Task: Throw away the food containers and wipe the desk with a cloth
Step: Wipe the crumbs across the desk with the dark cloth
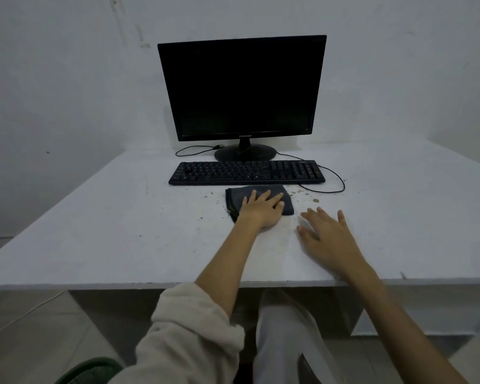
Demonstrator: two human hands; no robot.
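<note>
A folded dark grey cloth (234, 198) lies on the white desk (108, 225), just in front of the keyboard. My left hand (262, 209) presses flat on the cloth with fingers spread. My right hand (326, 236) rests flat on the bare desk to the right of the cloth, fingers apart, holding nothing. Brownish stains and crumbs (313, 200) dot the desk to the right of the cloth and near the keyboard's right end. No food containers are in view.
A black keyboard (247, 173) and a black monitor (241, 87) stand at the back of the desk, with cables (341, 181) looping to the right. A green object (89, 371) sits on the floor at lower left. White walls enclose the desk.
</note>
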